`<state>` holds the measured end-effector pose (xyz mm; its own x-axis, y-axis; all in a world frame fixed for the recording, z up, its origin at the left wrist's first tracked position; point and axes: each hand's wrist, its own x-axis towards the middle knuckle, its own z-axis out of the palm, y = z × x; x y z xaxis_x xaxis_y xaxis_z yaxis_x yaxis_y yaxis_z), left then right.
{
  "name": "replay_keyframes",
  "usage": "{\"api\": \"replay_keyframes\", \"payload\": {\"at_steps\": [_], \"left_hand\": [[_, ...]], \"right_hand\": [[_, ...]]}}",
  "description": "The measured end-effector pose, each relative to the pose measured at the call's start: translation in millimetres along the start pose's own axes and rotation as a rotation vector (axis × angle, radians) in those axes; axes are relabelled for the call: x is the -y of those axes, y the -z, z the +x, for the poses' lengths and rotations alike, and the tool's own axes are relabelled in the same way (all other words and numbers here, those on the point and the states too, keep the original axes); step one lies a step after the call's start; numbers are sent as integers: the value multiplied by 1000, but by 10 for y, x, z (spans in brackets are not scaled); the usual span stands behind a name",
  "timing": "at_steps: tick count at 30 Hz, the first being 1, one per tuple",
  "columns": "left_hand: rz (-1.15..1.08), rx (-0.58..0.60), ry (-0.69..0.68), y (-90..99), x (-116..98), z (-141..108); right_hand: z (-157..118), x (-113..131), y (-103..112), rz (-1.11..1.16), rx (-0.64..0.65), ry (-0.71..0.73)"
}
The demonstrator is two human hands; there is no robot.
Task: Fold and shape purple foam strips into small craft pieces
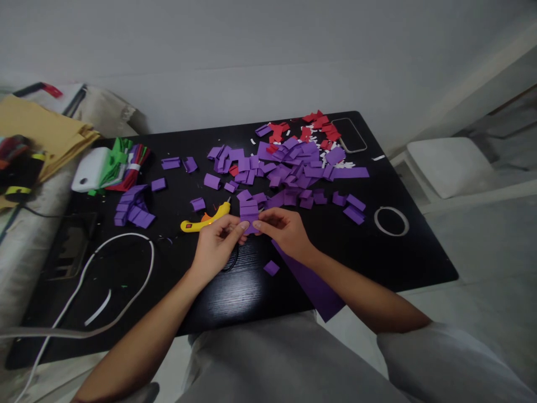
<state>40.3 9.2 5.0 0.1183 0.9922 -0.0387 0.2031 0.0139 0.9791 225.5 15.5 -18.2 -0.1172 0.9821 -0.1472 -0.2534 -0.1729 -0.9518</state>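
Observation:
Between my two hands is a folded purple paper strip (249, 210), held upright over the table. My left hand (217, 243) pinches its lower left side between thumb and fingers. On the lower right side, my right hand (285, 230) pinches the same strip. A yellow glue gun (206, 218) lies just beyond my left hand, its nozzle pointing to the upper right. Under my right forearm a long purple paper sheet (312, 285) reaches past the table's front edge. A small purple paper piece (271, 268) lies in front of my hands.
A pile of folded purple pieces (293, 162) spreads beyond my hands, with red paper scraps (323, 126) behind. Joined purple pieces (133, 207) and green paper strips (116, 162) lie left. A white cable (151, 263) loops at left; a ring (391, 221) lies right on the black table (403, 263).

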Motion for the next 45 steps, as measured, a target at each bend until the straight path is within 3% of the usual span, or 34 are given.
{"api": "replay_keyframes", "payload": {"at_steps": [18,27,36,41,45], "left_hand": [[-50,-7,36,2,7,2],[-79,11,93,4,-8,20],[-39,-23,18,15,25,-9],[-55,-55,-21,28,-4,-39],[-108,4,35,61,-39,-25]], "right_hand": [[-6,-21,-21,-39,-16,53],[20,-48,5,20,39,-12],[4,-41,-6,-45,60,32],[-32,30,-43,-87,125,-45],[-76,129,-67,-80,124,-126]]}}
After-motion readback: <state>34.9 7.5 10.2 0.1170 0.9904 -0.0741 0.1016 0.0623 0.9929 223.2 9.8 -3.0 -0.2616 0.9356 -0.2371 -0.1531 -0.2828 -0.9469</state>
